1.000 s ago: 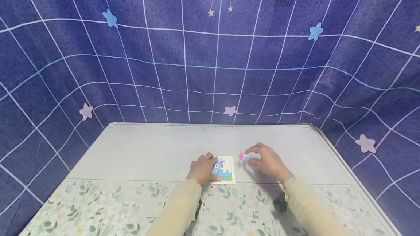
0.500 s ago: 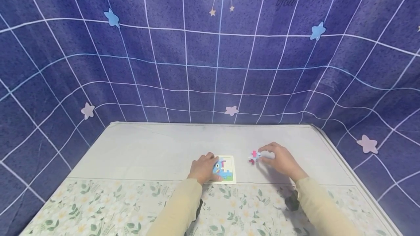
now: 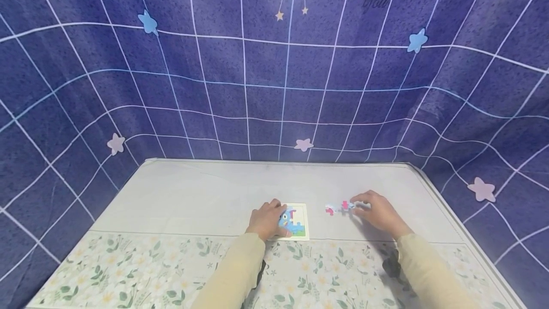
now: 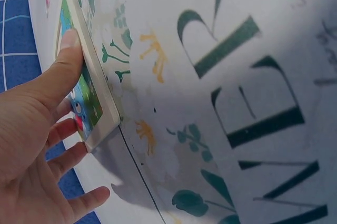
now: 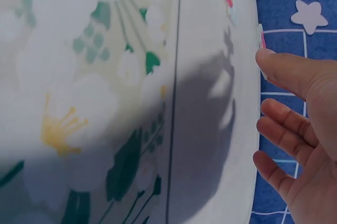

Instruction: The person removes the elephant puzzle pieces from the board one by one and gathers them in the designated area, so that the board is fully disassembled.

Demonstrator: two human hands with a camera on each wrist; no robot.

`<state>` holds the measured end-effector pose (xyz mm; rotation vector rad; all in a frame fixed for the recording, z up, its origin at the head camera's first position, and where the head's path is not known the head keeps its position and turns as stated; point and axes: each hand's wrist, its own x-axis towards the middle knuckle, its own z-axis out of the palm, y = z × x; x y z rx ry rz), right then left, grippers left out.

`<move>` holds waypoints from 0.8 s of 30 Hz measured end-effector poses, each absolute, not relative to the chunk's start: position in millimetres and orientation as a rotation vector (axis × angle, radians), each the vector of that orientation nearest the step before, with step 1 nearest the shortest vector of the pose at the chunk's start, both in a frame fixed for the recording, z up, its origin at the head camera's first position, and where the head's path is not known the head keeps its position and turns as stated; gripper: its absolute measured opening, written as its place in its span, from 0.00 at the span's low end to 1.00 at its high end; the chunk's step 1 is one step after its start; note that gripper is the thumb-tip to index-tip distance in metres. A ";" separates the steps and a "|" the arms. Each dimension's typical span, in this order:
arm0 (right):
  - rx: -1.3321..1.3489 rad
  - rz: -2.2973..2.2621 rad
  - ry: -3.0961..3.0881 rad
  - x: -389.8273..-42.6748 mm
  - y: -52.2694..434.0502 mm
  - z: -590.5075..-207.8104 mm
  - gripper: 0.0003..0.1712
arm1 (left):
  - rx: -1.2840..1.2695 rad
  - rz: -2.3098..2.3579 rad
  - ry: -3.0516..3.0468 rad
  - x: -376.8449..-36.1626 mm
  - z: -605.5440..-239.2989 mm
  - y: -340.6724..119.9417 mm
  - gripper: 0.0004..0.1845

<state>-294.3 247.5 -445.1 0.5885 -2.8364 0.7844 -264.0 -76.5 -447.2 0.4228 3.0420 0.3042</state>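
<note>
A small framed jigsaw puzzle [image 3: 299, 229] lies on the white part of the table; it shows a blue cartoon figure on green, with a bare cream area at its upper right. My left hand [image 3: 267, 221] holds it at the left side, the thumb [image 4: 69, 50] pressing on its face and other fingers at its edge. To the right, my right hand [image 3: 377, 211] pinches a pink and light-blue puzzle piece [image 3: 345, 205] between thumb and forefinger, above the table. The right wrist view catches that piece [image 5: 262, 40] nearly edge-on. Another pink and blue piece [image 3: 329, 210] lies between the board and my right hand.
The table has a plain white strip [image 3: 206, 194] at the back and a floral cover [image 3: 141, 271] in front. A blue gridded curtain [image 3: 266, 70] with stars hangs behind and along both sides.
My right hand has moved rightward, away from the board, with its piece. The other loose piece has come into view on the table. My left hand stays on the board.
</note>
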 end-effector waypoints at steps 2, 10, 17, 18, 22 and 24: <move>0.570 0.778 -2.861 -294.6 249.0 -446.5 0.15 | 0.404 0.315 3.031 -264.4 -447.7 -76.0 0.44; 0.510 0.760 -2.940 -296.8 251.8 -452.0 0.15 | 0.378 0.323 3.015 -262.5 -444.5 -74.7 0.44; 0.524 0.715 -2.951 -298.5 254.2 -457.1 0.15 | 0.408 0.314 3.031 -261.4 -444.7 -75.1 0.44; 0.530 0.716 -2.941 -298.7 254.4 -458.5 0.15 | 0.411 0.312 3.033 -261.5 -445.1 -75.2 0.44; 0.567 0.714 -2.909 -300.0 254.7 -460.9 0.14 | 0.415 0.309 3.036 -262.2 -446.0 -75.2 0.44; 0.567 0.714 -2.912 -300.2 254.4 -461.2 0.14 | 0.415 0.311 3.035 -262.2 -445.8 -75.1 0.44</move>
